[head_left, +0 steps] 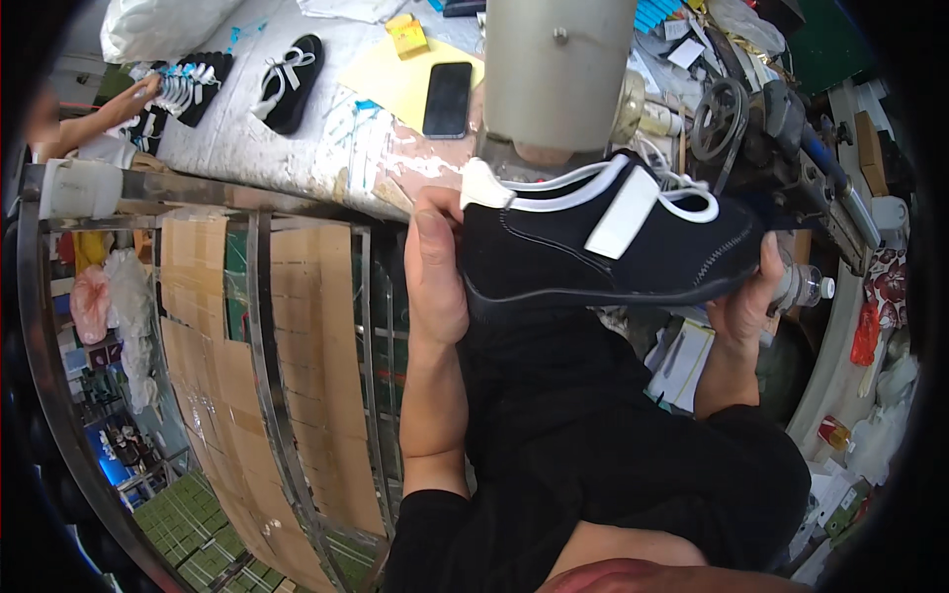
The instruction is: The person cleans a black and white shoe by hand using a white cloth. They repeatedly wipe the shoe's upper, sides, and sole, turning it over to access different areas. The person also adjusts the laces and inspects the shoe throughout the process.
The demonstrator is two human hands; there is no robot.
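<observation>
A black shoe [554, 247] with white trim, a white heel tab, white laces and a white strap across its side is held up level between my hands. My left hand [435, 282] grips the heel end, thumb upright along the back and the other fingers hidden behind it. At the toe end, my right hand [746, 301] holds the sole's front edge, its thumb showing beside the toe. The shoe's side faces me, just in front of a thick grey machine column [559, 74].
On the worktable [331, 163] lie a black phone [448, 99], a yellow sheet [381, 71], a small yellow box [406, 37] and another black shoe [289, 84]. A co-worker's hand [146, 91] touches a row of shoes [201, 87]. A handwheel [719, 119] and plastic bottle [803, 287] are right.
</observation>
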